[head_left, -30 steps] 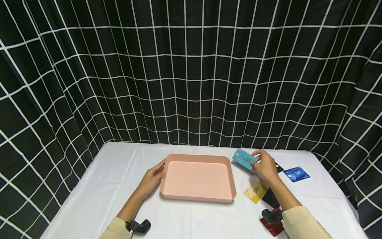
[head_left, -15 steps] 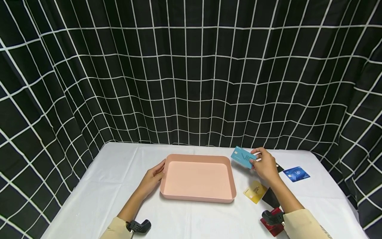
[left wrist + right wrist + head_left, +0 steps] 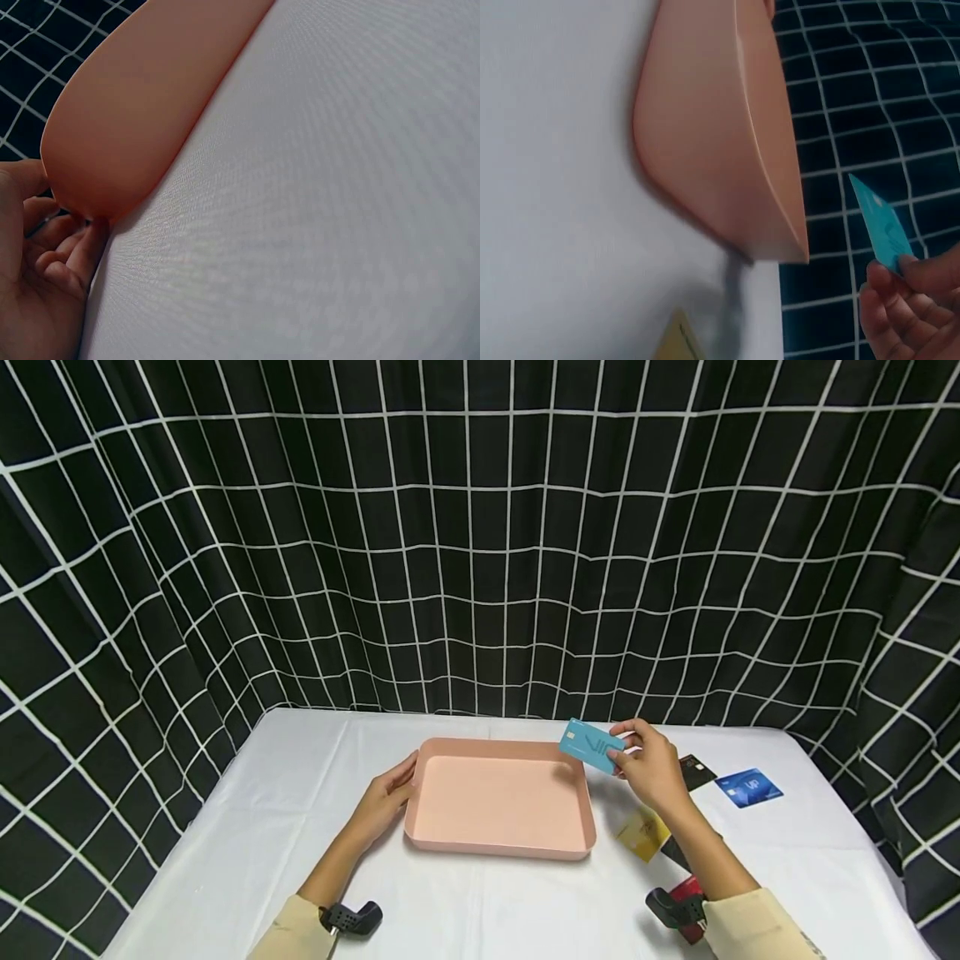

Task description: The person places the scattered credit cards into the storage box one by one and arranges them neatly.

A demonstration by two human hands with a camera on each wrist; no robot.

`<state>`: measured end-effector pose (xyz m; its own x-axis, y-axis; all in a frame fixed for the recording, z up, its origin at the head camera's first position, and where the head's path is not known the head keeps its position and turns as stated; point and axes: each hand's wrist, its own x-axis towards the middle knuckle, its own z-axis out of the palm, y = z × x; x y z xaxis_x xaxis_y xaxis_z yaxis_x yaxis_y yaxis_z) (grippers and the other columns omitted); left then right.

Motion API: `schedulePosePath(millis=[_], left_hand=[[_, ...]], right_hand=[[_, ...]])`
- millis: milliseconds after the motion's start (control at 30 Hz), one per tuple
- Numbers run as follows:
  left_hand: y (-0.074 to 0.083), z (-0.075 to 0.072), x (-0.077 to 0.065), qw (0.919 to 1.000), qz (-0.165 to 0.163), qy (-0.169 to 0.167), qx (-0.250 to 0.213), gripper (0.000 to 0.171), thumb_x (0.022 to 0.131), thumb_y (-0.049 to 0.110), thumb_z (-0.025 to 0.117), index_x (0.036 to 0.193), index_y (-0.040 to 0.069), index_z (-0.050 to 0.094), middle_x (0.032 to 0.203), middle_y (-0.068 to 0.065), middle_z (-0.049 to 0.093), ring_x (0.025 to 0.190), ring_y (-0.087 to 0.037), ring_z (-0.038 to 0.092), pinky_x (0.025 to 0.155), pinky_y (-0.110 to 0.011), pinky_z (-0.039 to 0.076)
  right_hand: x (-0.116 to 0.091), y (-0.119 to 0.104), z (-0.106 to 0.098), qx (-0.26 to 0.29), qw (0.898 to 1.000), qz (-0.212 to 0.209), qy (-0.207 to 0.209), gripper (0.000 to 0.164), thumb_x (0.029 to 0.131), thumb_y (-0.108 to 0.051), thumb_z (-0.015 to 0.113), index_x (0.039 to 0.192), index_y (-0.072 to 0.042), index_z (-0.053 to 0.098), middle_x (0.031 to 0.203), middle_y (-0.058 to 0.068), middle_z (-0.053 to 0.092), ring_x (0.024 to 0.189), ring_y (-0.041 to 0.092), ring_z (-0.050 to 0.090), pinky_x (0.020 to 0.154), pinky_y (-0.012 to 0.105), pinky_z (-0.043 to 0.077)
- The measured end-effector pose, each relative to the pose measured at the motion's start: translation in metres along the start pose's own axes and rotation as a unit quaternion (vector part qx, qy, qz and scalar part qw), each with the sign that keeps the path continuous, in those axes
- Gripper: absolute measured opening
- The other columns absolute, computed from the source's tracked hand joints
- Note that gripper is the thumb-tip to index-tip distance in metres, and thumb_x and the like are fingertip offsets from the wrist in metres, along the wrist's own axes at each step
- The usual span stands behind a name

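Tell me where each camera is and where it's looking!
Head: on the person's head, facing forward and down at the pink tray; left hand, right hand and sleeves show.
Left wrist: on that wrist, facing the tray's outside; left hand shows, touching it.
Right wrist: on that wrist, facing the tray and blue card pinched by the right hand.
Head and right wrist views share that card.

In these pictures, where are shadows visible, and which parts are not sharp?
Head view: bright, mostly sharp, with a soft shadow inside the pale pink rectangular tray, near its upper right corner; left wrist view: dimmer, the white cloth blurred toward the lower right; right wrist view: soft overall, with a grey shadow on the cloth beside the tray.
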<state>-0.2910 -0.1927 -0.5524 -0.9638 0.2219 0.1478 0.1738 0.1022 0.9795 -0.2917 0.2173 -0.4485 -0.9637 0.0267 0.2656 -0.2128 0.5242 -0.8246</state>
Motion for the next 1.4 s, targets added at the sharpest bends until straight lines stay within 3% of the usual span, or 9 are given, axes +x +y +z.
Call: schedulePosePath(millis=[367, 667, 1000, 1400], left_hand=[[0.002, 0.0, 0.0, 1.0, 0.005, -0.004, 0.005, 0.054, 0.104, 0.005, 0.05, 0.156, 0.001, 0.035, 0.161, -0.015, 0.036, 0.147, -0.029, 0.037, 0.112, -0.026, 0.041], [-0.001, 0.0, 0.001, 1.0, 0.0, 0.001, 0.0, 0.053, 0.105, 0.007, 0.052, 0.156, 0.002, 0.036, 0.161, -0.013, 0.036, 0.147, -0.028, 0.037, 0.112, -0.027, 0.042], [-0.001, 0.0, 0.001, 1.0, 0.001, 0.002, -0.002, 0.053, 0.104, 0.004, 0.05, 0.156, 0.002, 0.036, 0.161, -0.014, 0.035, 0.147, -0.029, 0.037, 0.112, -0.027, 0.041], [-0.002, -0.001, 0.002, 1.0, 0.0, 0.001, 0.001, 0.054, 0.103, 0.004, 0.05, 0.156, 0.003, 0.036, 0.16, -0.013, 0.036, 0.146, -0.028, 0.038, 0.112, -0.027, 0.042]], right_hand=[[-0.006, -0.014, 0.022, 0.034, 0.999, 0.013, -0.021, 0.028, 0.089, 0.012, 0.067, 0.116, 0.007, 0.061, 0.087, 0.021, 0.066, 0.06, 0.013, 0.065, 0.055, 0.025, 0.061], [-0.009, -0.02, 0.04, 0.042, 0.998, 0.008, -0.036, 0.025, 0.088, 0.011, 0.07, 0.113, 0.004, 0.066, 0.085, 0.017, 0.064, 0.062, 0.023, 0.067, 0.056, 0.035, 0.063], [-0.008, -0.031, 0.059, 0.056, 0.997, 0.006, -0.057, 0.026, 0.087, 0.013, 0.07, 0.111, 0.005, 0.069, 0.083, 0.014, 0.063, 0.062, 0.013, 0.063, 0.053, 0.023, 0.059], [-0.005, -0.036, 0.083, 0.046, 0.994, 0.006, -0.097, 0.026, 0.086, 0.011, 0.071, 0.111, 0.005, 0.07, 0.084, 0.014, 0.066, 0.061, 0.016, 0.062, 0.052, 0.02, 0.056]])
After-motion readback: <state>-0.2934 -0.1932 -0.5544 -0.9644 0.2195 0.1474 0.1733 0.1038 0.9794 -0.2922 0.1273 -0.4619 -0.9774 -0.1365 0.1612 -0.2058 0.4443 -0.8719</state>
